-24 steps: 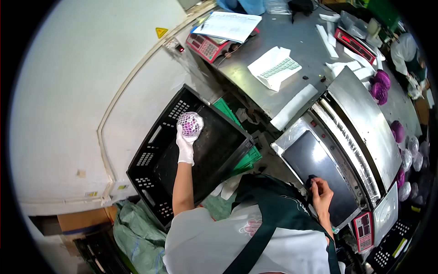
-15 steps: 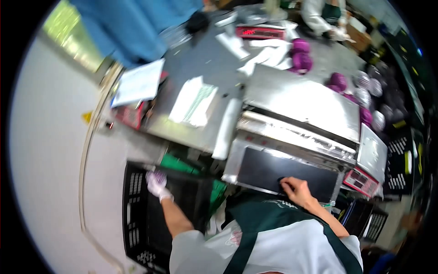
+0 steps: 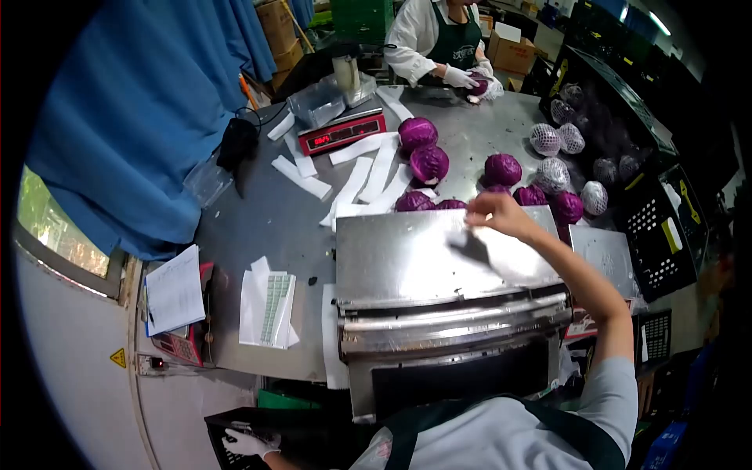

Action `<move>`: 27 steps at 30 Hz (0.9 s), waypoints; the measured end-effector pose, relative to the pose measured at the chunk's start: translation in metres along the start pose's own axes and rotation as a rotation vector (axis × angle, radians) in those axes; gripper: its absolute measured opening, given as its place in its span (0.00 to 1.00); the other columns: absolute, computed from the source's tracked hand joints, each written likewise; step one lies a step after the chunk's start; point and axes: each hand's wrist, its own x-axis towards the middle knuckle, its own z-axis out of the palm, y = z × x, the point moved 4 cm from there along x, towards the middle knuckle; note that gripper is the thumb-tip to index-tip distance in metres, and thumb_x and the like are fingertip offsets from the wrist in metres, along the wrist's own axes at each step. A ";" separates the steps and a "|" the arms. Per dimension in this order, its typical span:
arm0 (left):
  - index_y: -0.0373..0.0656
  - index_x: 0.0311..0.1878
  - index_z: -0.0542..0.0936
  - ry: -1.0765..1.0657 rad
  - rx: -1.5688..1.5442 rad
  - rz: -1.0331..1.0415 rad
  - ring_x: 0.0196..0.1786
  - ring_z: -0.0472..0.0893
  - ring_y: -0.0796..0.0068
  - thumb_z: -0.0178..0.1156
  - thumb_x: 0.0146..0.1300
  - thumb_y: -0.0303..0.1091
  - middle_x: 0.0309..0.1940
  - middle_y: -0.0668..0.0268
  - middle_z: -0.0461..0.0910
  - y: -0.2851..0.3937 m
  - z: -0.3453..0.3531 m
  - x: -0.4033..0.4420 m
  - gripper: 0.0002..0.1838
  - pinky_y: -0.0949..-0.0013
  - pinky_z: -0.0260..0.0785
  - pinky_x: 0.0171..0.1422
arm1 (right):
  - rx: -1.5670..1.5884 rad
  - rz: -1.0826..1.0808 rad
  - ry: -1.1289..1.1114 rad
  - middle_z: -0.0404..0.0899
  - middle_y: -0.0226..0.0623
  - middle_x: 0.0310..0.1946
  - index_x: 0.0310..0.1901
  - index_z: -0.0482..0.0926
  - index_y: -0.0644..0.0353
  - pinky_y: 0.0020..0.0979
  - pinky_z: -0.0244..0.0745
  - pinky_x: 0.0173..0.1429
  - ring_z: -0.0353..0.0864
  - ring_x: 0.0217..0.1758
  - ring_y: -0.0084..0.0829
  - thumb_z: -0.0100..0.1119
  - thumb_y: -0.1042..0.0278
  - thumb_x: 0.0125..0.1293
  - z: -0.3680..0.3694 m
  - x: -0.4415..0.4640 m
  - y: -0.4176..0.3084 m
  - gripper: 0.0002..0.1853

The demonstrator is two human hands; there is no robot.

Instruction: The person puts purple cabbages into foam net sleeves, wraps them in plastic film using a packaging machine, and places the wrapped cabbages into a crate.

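Observation:
My gloved left hand (image 3: 247, 444) is over the black crate (image 3: 301, 423) at the bottom left, its fingers apart and nothing visible in them. Bare, my right hand (image 3: 500, 216) reaches over the steel cover of the wrapping machine (image 3: 407, 258), fingertips curled together; whatever they hold, if anything, is too small to make out. Just beyond this hand lie purple cabbages (image 3: 502, 169), several of them unwrapped. Others in white foam nets (image 3: 553, 175) stand farther right. The machine's dark plate (image 3: 462, 380) is in front of my body.
Across the table (image 3: 235, 235), a co-worker (image 3: 446, 39) in white gloves holds a cabbage. A red scale (image 3: 342, 131) and white strips (image 3: 376, 168) lie at the centre back. At the left are a label sheet (image 3: 276, 309) and papers (image 3: 174, 290); black crates (image 3: 662, 235) stand right.
The view has swung right and up. My right hand has gone from the dark plate to above the steel cover. My left hand, earlier holding a netted cabbage, now shows none.

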 end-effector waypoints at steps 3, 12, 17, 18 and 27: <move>0.28 0.52 0.72 -0.044 -0.240 -0.186 0.46 0.76 0.57 0.49 0.66 0.42 0.48 0.49 0.76 -0.006 0.004 0.013 0.23 0.60 0.68 0.48 | 0.026 0.223 0.041 0.71 0.56 0.52 0.61 0.63 0.67 0.38 0.76 0.49 0.75 0.52 0.42 0.67 0.43 0.50 -0.018 0.099 0.054 0.44; 0.30 0.54 0.71 -0.178 -0.479 0.361 0.55 0.72 0.62 0.48 0.67 0.27 0.53 0.52 0.72 0.198 0.022 -0.011 0.15 0.66 0.62 0.62 | 0.010 0.399 0.239 0.68 0.51 0.55 0.63 0.59 0.64 0.46 0.78 0.47 0.73 0.55 0.45 0.73 0.40 0.36 0.001 0.250 0.155 0.55; 0.36 0.45 0.77 -0.772 -0.604 0.726 0.54 0.73 0.69 0.54 0.61 0.24 0.50 0.60 0.75 0.396 0.105 -0.126 0.10 0.68 0.64 0.60 | 0.126 0.419 0.259 0.70 0.48 0.54 0.62 0.62 0.60 0.45 0.79 0.43 0.75 0.52 0.44 0.72 0.47 0.40 -0.008 0.239 0.160 0.47; 0.38 0.45 0.78 -0.982 -0.733 0.569 0.54 0.73 0.69 0.55 0.60 0.25 0.48 0.61 0.75 0.419 0.127 -0.155 0.10 0.69 0.66 0.58 | 0.172 0.487 0.261 0.69 0.49 0.54 0.62 0.62 0.61 0.46 0.80 0.43 0.75 0.52 0.46 0.72 0.49 0.42 -0.011 0.228 0.150 0.46; 0.40 0.45 0.79 -1.365 -0.333 1.051 0.48 0.78 0.60 0.64 0.50 0.46 0.47 0.55 0.76 0.524 0.289 -0.320 0.23 0.66 0.69 0.52 | 0.573 0.534 0.303 0.68 0.51 0.54 0.60 0.63 0.63 0.58 0.74 0.48 0.72 0.54 0.49 0.68 0.53 0.50 -0.051 0.162 0.138 0.39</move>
